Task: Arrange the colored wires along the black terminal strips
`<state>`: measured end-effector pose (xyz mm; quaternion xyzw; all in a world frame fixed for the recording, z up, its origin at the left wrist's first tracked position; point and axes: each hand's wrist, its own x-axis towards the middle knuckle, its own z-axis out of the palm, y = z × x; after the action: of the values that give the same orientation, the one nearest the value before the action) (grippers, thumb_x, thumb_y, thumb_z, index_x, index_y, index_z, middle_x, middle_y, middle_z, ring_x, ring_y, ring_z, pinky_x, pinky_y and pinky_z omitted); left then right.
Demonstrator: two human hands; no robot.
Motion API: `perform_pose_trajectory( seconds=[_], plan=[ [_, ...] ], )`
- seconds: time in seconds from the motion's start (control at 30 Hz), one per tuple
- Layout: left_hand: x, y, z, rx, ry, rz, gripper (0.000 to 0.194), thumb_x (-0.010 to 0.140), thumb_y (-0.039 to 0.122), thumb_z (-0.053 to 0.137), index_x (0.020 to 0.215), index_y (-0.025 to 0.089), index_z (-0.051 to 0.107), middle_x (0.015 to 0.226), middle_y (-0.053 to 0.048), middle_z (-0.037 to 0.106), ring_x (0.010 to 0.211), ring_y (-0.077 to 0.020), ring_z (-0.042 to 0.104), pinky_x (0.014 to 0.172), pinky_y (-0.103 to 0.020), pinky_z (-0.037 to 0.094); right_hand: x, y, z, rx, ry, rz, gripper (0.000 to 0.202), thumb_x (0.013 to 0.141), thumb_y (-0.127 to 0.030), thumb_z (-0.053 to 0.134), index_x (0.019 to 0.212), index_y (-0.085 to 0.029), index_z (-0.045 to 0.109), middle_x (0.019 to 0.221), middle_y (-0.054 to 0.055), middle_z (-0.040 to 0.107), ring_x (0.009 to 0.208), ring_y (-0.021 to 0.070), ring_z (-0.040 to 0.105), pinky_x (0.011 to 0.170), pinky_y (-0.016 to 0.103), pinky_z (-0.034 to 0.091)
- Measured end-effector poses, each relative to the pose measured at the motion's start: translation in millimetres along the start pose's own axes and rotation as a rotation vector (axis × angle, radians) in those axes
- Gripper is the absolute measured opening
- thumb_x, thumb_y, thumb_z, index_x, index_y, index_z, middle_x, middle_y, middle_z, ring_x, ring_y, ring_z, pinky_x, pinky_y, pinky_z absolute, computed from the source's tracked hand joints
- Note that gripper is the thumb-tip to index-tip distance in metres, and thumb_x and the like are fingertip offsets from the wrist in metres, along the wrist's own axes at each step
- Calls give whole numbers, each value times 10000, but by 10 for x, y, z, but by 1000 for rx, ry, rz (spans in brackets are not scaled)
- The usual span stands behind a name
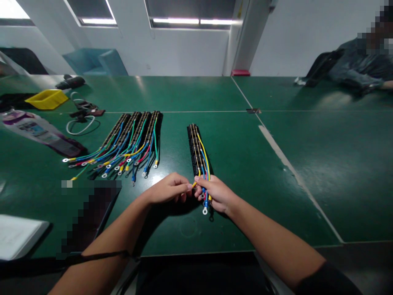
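A black terminal strip with a row of brass-coloured contacts lies on the green table in front of me. Yellow, blue and red wires run from it towards me, some ending in ring lugs. My right hand is closed around these wires near the strip's near end. Between the fingertips of my left hand is the end of a short yellow wire, which my right thumb also touches. The tip of that wire is hidden by the fingers.
To the left lie several similar strips with lugged wires fanned out. Beyond them are a white cable, a yellow tray and a purple-and-white packet. A dark, partly blurred device and a white box sit near left. Another person sits far right.
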<state>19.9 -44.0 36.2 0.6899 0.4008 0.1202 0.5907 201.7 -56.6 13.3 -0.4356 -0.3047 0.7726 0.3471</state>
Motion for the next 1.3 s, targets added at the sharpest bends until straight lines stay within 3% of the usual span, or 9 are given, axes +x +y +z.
perform_pose_trajectory(
  seconds=[0.27, 0.43, 0.73, 1.03, 1.3],
  plan=[
    [0, -10, 4, -4, -74, 79, 355, 882, 435, 513, 792, 110, 623, 628, 2, 557, 534, -73, 454, 492, -171, 338, 20, -12, -36, 125, -36, 45, 262, 795, -287, 669, 648, -139, 511, 450, -28, 511, 412, 76, 494, 405, 180, 385],
    [9, -27, 19, 32, -52, 110, 350, 894, 421, 501, 787, 105, 609, 640, 6, 536, 559, -75, 445, 512, -178, 339, 22, -15, -45, 192, -57, 60, 269, 785, -269, 683, 648, -147, 485, 445, -45, 485, 409, 69, 481, 404, 175, 377],
    [-3, -1, 29, 31, 12, 147, 371, 882, 424, 506, 693, 110, 564, 596, 18, 512, 540, -72, 429, 498, -173, 321, 10, -22, -9, 59, 0, 27, 202, 841, -270, 619, 711, -139, 537, 450, -31, 523, 384, 74, 492, 393, 176, 408],
    [13, 3, 11, 245, 29, 209, 330, 905, 385, 483, 753, 123, 612, 632, 11, 542, 586, -91, 454, 549, -195, 326, 15, -43, -48, 230, -64, 77, 249, 812, -248, 656, 655, -146, 491, 441, -40, 484, 408, 72, 472, 407, 184, 381],
    [5, 20, 41, 159, 58, 192, 379, 919, 410, 445, 724, 118, 587, 618, 5, 547, 566, -86, 463, 531, -187, 339, 22, -32, -35, 193, -14, 70, 230, 804, -257, 669, 690, -147, 503, 450, -42, 492, 409, 71, 482, 412, 178, 390]
  ],
)
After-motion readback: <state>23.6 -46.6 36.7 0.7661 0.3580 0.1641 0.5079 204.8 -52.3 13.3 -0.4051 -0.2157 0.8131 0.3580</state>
